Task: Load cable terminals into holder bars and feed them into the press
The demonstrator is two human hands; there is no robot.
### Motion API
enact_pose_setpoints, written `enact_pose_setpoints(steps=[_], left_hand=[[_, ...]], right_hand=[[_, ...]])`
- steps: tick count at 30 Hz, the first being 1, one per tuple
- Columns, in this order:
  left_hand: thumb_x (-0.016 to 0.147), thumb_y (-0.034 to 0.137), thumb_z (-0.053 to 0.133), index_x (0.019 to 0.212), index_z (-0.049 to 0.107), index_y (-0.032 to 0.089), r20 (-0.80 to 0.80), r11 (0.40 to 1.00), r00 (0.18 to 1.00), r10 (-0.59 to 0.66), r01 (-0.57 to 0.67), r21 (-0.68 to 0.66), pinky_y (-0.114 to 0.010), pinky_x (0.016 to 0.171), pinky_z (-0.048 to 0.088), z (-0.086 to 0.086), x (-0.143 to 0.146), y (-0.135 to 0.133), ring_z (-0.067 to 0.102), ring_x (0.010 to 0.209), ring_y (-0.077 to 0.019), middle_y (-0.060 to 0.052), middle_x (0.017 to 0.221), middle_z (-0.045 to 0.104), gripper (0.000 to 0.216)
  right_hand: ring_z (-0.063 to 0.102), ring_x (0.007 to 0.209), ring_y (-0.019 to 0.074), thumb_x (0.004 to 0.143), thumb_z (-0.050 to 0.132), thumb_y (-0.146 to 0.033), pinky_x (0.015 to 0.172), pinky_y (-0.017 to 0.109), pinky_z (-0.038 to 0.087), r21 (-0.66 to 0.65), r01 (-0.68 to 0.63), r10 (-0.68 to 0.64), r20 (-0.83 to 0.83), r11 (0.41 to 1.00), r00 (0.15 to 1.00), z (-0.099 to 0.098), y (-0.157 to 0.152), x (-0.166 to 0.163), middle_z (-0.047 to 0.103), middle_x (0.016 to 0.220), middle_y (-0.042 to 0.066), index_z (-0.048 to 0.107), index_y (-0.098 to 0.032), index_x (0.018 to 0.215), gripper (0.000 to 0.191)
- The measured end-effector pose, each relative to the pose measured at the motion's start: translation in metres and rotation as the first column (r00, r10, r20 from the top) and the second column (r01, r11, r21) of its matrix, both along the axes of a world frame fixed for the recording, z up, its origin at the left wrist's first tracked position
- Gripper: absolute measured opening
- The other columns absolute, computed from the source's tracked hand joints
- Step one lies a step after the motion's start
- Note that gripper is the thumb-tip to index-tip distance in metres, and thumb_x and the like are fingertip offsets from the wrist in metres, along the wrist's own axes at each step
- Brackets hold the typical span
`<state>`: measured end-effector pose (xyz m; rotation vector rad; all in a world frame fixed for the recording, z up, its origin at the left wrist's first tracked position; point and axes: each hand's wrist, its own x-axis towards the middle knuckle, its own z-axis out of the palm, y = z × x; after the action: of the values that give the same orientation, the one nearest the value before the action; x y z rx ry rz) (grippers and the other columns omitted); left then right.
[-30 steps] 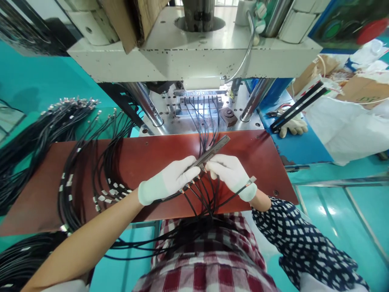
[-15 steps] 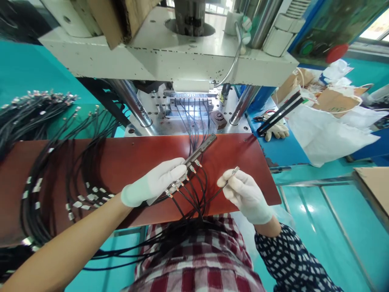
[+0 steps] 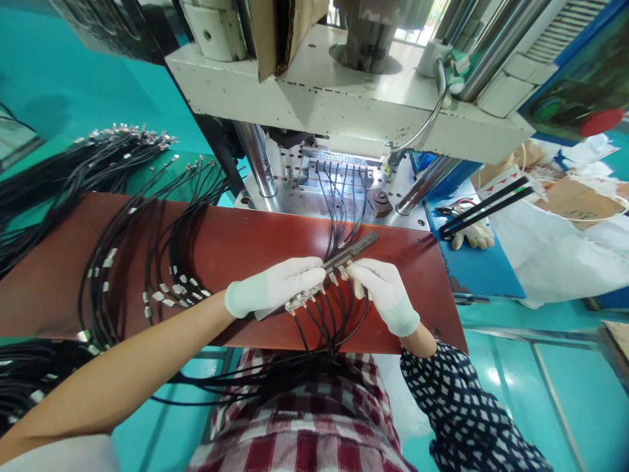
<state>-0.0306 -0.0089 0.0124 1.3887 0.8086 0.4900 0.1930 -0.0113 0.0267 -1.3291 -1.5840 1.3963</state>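
Observation:
My left hand (image 3: 282,283), in a white glove, grips a slotted metal bar (image 3: 361,246) that slants up to the right above the board. Several cable connectors (image 3: 297,303) sit in a row along the bar's near edge, their black cables (image 3: 322,321) trailing down toward my lap. At the bar's right part, my gloved right hand (image 3: 381,285) pinches a cable connector (image 3: 343,271) against the edge; its cable loops down below the hand. The fingertips partly hide that connector.
Behind the red-brown board (image 3: 275,236) stands a press (image 3: 344,105), with a lit metal fixture (image 3: 334,176) holding several cables. Bundles of black cables (image 3: 108,154) lie at the left. A spare glove (image 3: 474,235) and black bars (image 3: 486,208) rest on the blue surface at right.
My right hand has moved left with the cable connector, from apart over the board to the bar's edge. The camera view has shifted, so the press appears farther right.

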Motion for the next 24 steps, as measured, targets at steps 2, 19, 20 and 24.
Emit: enact_pose_setpoints(steps=[2, 19, 20, 24], left_hand=[[0.096, 0.055, 0.042, 0.085, 0.048, 0.018, -0.021, 1.000, 1.000, -0.004, 0.004, 0.009, -0.021, 0.048, 0.040, 0.000, 0.000, 0.000, 0.044, 0.054, -0.0085, 0.003, 0.069, 0.048, 0.039], [0.094, 0.059, 0.044, 0.086, 0.051, 0.017, 0.062, 0.995, 0.998, -0.007, 0.013, -0.095, -0.020, 0.043, 0.041, -0.004, 0.001, -0.002, 0.045, 0.049, -0.0078, 0.003, 0.067, 0.049, 0.044], [0.094, 0.059, 0.044, 0.085, 0.051, 0.016, 0.063, 0.996, 0.998, -0.003, 0.009, -0.089, -0.020, 0.043, 0.041, -0.004, 0.001, -0.001, 0.046, 0.050, -0.0077, 0.003, 0.067, 0.050, 0.044], [0.095, 0.058, 0.044, 0.085, 0.051, 0.016, 0.055, 0.997, 0.999, -0.003, 0.007, -0.077, -0.020, 0.044, 0.042, -0.005, 0.001, -0.001, 0.047, 0.051, -0.0075, 0.003, 0.067, 0.049, 0.044]], right_hand=[[0.039, 0.052, 0.0096, 0.094, 0.053, -0.037, 0.053, 0.026, 0.031, 0.002, -0.019, 0.019, 0.016, 1.000, 1.000, 0.001, 0.001, 0.000, 0.052, 0.053, -0.001, 0.058, -0.016, 0.061, 0.040], [0.038, 0.051, 0.0098, 0.090, 0.051, -0.023, 0.053, 0.026, 0.031, -0.033, -0.080, 0.081, 0.010, 0.996, 0.997, 0.004, 0.006, 0.003, 0.051, 0.050, -0.002, 0.052, -0.017, 0.055, 0.036], [0.039, 0.051, 0.0098, 0.090, 0.051, -0.023, 0.053, 0.026, 0.031, -0.038, -0.074, 0.075, 0.011, 0.997, 0.997, 0.004, 0.006, 0.003, 0.050, 0.050, -0.002, 0.052, -0.017, 0.055, 0.036], [0.038, 0.051, 0.0094, 0.090, 0.051, -0.024, 0.052, 0.025, 0.030, -0.052, -0.060, 0.062, 0.033, 0.997, 0.998, 0.001, 0.005, 0.004, 0.051, 0.052, -0.002, 0.052, -0.017, 0.055, 0.036]])
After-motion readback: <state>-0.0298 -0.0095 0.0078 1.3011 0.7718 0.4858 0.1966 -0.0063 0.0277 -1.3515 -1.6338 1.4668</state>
